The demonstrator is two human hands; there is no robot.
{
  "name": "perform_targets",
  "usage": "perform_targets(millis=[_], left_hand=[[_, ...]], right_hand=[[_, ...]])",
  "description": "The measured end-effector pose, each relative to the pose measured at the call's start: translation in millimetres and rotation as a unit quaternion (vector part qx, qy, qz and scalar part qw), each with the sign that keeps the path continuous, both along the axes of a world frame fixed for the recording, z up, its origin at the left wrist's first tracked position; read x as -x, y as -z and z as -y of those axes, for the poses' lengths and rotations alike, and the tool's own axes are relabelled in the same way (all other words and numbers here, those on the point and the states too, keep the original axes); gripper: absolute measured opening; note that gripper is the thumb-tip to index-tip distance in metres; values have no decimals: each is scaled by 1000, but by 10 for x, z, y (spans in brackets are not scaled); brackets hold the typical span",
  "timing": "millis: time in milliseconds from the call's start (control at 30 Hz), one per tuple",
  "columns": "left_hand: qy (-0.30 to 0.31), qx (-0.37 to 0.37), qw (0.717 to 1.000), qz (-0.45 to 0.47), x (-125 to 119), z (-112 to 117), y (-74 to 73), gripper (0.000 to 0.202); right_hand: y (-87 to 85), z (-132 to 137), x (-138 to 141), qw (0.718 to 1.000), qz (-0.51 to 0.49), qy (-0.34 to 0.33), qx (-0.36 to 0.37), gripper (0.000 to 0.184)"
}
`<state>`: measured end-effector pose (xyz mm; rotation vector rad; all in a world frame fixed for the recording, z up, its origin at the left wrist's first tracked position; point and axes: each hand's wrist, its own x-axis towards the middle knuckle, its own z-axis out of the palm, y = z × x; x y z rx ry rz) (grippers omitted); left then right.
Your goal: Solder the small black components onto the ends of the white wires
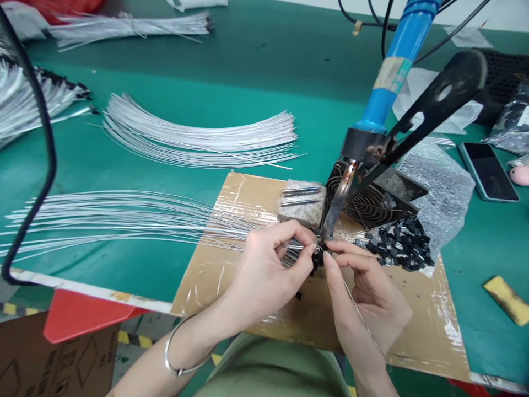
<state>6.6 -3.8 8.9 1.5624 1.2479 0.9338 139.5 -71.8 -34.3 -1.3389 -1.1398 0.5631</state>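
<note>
My left hand (268, 264) is pinched shut on a bundle of thin white wires (124, 218) that fans out to the left. It holds their ends just under the tip of a fixed soldering iron (336, 207) with a blue handle (392, 71). My right hand (363, 292) is pinched on a thin strand of solder wire (359, 311) and meets the left fingers at the iron's tip. Small black parts (318, 259) sit between the fingertips. Both hands work over a taped cardboard sheet (231, 204).
A pile of small black parts (399, 242) lies on bubble wrap right of the iron, by a black fan (372, 201). More white wire bundles (198, 135) lie on the green table (256, 71). A phone (487, 171) and a yellow sponge (506, 300) are at right. A black cable (47, 143) hangs at left.
</note>
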Motion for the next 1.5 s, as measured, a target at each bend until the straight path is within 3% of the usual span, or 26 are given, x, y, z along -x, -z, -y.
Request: perform_targets(millis=[1500], left_hand=[[0,-28,1000,-15,8,5,13,15]], right_hand=[[1,-66,16,998,44,10,-44,22]])
